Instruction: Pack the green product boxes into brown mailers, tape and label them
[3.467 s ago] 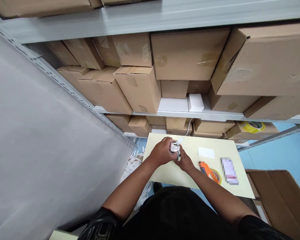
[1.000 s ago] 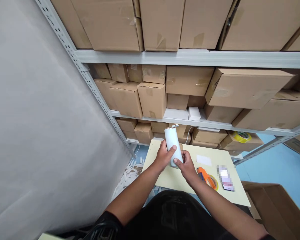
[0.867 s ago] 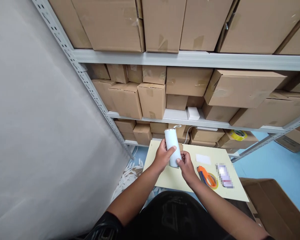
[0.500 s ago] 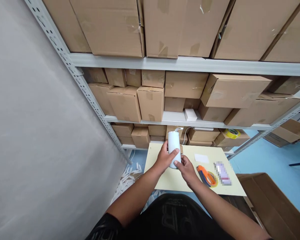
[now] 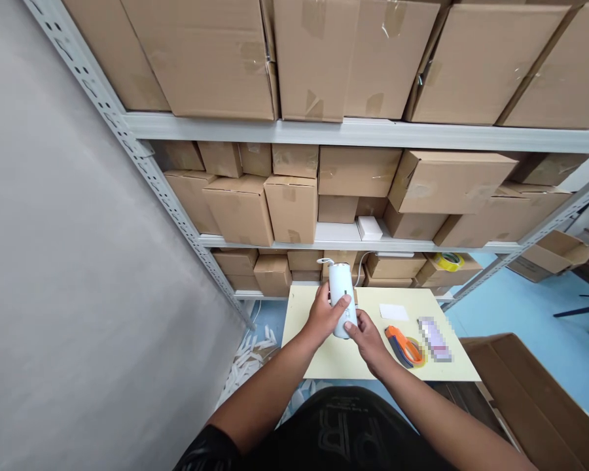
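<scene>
A pale blue cylinder (image 5: pixel 342 288) with a white loop strap at its top stands nearly upright between my hands, above the cream tabletop (image 5: pixel 334 363). Small dark markings show on its near side; its exact kind is not clear. My left hand (image 5: pixel 325 313) is wrapped round its left side, thumb across the front. Lower down on the right, my right hand (image 5: pixel 366 335) grips it with the thumb near the base. To the right on the tabletop lie an orange and dark blue tape dispenser (image 5: pixel 403 347), a white card (image 5: pixel 394 312) and a blurred-out purple item (image 5: pixel 434 339).
Metal shelving (image 5: pixel 324 131) packed with cardboard boxes (image 5: pixel 289 206) rises beyond the table. A yellow tape roll (image 5: pixel 449 261) rests on a lower box. At right is a large open carton (image 5: pixel 535 392). White strips (image 5: pixel 245 363) litter the floor by the left wall (image 5: pixel 78 261).
The cylinder has turned in my hands: its strap has swung from the right to the left, and dark markings now face me. Both hands keep hold. The view has shifted slightly.
</scene>
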Action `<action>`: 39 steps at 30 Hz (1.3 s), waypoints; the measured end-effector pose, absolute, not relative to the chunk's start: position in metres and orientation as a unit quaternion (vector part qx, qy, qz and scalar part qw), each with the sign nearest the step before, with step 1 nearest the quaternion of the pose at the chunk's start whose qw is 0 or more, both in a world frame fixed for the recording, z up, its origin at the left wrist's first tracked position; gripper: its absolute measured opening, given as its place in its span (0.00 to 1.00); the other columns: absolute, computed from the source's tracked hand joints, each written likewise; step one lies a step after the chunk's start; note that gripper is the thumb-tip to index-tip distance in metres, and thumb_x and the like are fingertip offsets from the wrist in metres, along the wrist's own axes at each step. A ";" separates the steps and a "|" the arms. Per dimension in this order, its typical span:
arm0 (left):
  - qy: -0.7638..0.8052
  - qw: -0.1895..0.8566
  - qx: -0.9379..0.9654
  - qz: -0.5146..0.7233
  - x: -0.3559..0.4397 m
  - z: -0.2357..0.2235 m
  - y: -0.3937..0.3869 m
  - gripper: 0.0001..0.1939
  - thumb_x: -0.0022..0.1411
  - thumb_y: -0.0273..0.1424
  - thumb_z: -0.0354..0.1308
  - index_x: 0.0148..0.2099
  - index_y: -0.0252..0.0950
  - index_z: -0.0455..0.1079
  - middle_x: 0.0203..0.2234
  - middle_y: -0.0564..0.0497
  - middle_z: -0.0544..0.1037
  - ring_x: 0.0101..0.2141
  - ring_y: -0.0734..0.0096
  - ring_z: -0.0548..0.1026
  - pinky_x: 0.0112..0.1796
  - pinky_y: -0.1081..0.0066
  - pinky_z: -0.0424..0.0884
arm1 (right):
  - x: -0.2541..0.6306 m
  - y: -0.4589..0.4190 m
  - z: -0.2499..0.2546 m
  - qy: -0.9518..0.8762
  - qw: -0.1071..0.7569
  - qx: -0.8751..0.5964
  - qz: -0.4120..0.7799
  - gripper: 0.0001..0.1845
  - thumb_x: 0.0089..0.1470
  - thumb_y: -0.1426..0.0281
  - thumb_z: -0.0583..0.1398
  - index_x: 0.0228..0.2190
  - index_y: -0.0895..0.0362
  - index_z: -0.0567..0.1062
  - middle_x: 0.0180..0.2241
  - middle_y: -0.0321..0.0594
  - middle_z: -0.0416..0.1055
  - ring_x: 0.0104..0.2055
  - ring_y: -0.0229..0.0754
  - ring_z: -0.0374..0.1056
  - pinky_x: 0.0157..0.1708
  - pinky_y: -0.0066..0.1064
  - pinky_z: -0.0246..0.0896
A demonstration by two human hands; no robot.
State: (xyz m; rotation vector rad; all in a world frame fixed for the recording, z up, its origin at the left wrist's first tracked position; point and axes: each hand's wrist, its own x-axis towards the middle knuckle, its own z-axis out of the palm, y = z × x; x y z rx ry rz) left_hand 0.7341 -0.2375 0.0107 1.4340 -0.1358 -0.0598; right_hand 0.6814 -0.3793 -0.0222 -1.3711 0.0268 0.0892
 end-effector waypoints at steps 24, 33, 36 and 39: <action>-0.061 0.822 0.557 -0.103 0.733 0.004 -0.256 0.25 0.61 0.44 0.62 0.56 0.37 0.69 0.47 0.45 0.80 0.44 0.58 0.79 0.43 0.63 0.74 | 0.711 -0.431 -0.012 0.026 0.694 -0.716 -0.068 0.21 0.57 0.49 0.62 0.43 0.52 0.72 0.39 0.41 0.74 0.39 0.47 0.70 0.42 0.41 0.67; -0.058 0.881 0.401 -0.244 0.724 -0.013 -0.268 0.30 0.59 0.43 0.59 0.61 0.35 0.67 0.47 0.37 0.80 0.44 0.48 0.81 0.43 0.52 0.77 | 0.734 -0.440 0.019 0.010 0.750 -0.660 -0.028 0.22 0.56 0.54 0.65 0.48 0.52 0.74 0.39 0.39 0.74 0.35 0.43 0.68 0.36 0.36 0.67; -0.063 0.882 0.355 -0.303 0.726 -0.015 -0.270 0.32 0.61 0.47 0.55 0.61 0.32 0.68 0.49 0.34 0.80 0.47 0.43 0.80 0.45 0.50 0.76 | 0.727 -0.435 0.018 0.007 0.784 -0.615 0.081 0.20 0.58 0.53 0.62 0.44 0.54 0.75 0.26 0.32 0.67 0.23 0.38 0.59 0.23 0.32 0.58; -0.069 0.866 0.344 -0.356 0.728 -0.019 -0.272 0.34 0.63 0.52 0.51 0.59 0.31 0.70 0.48 0.34 0.79 0.50 0.41 0.79 0.45 0.51 0.75 | 0.728 -0.435 0.018 0.016 0.787 -0.607 0.111 0.20 0.56 0.51 0.64 0.42 0.53 0.74 0.23 0.30 0.65 0.19 0.35 0.54 0.19 0.30 0.52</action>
